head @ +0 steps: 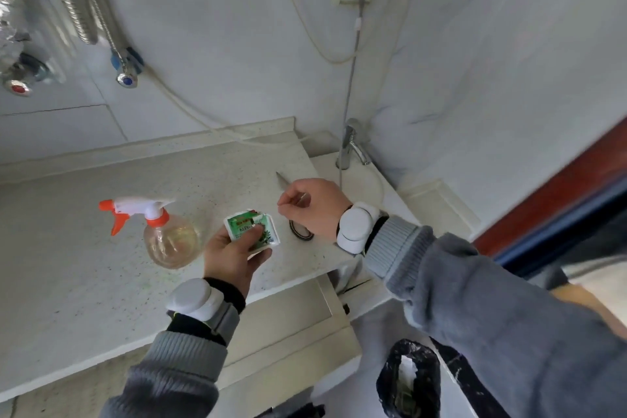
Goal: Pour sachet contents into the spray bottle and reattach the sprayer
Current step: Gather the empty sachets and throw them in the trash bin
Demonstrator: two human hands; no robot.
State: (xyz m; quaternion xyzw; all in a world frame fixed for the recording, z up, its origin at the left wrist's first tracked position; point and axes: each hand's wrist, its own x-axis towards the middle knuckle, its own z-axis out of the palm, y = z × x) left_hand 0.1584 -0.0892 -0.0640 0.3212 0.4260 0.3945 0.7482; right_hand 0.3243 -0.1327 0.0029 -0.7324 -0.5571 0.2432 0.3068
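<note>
A clear spray bottle (171, 243) holding pale liquid stands on the speckled counter (84, 282). Its white and orange sprayer (135, 210) is screwed on, nozzle pointing left. Just right of the bottle, my left hand (230, 258) pinches a green and white sachet (252, 231) between thumb and fingers; the sachet's top edge looks torn or cut. My right hand (312, 207) is beside the sachet, low over the counter, with fingers curled round a pair of scissors (300, 234). The blade tip sticks out beyond the hand and a dark handle loop shows below it.
A sink (359, 180) with a chrome tap (351, 142) lies to the right of the counter. A black-lined bin (409, 380) stands on the floor at lower right. A socket with a grey cable and two wall valves with hoses are on the tiled wall behind.
</note>
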